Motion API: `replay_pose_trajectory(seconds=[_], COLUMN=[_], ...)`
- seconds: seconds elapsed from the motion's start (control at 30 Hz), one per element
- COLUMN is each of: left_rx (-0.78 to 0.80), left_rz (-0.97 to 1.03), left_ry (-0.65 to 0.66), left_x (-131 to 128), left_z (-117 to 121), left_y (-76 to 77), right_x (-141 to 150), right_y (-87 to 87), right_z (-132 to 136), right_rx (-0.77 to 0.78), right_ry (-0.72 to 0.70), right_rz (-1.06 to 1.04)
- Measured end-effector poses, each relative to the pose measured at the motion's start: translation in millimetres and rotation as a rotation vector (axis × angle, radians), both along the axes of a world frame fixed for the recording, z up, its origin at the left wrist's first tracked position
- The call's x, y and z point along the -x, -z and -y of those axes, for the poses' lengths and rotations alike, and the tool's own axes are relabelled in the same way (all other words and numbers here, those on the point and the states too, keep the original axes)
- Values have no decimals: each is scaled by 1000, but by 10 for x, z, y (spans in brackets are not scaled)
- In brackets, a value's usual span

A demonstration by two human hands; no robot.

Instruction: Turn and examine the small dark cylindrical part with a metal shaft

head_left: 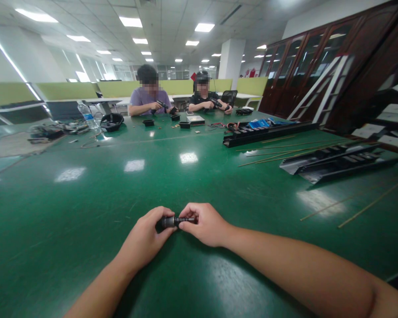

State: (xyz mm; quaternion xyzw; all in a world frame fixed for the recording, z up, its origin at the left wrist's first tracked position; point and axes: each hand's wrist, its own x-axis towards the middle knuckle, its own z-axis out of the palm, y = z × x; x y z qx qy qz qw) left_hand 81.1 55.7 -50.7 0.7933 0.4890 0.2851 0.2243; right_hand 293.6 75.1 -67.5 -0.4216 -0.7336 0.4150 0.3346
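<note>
A small dark metal cylinder (168, 221) with a slim stepped shaft lies level just above or on the green table (96, 198); I cannot tell if it touches. My left hand (143, 236) is closed around its thicker body, thumb in front and fingers behind. The thin shaft (185, 219) points right, and my right hand (208, 225) pinches it near its end. Fingers of the right hand partly cover the shaft tip.
Black metal channels (338, 163) and thin brass-coloured rods (321, 210) lie at right. Across the table, two people (149, 95) hold dark tools. Small black trays (148, 123), a water bottle (86, 115) and a black bag-like item (112, 122) stand farther back.
</note>
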Motion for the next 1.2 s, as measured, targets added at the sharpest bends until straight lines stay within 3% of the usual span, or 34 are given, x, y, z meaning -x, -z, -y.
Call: replay_pose_trajectory(seconds=[1.2], left_rx=[-21], left_rz=[6], left_ry=[7], left_x=[65], left_z=[-3], left_y=[-38], right_x=[10], right_y=[-61], right_z=[29], right_rx=[50], right_ry=[12], right_rz=[1])
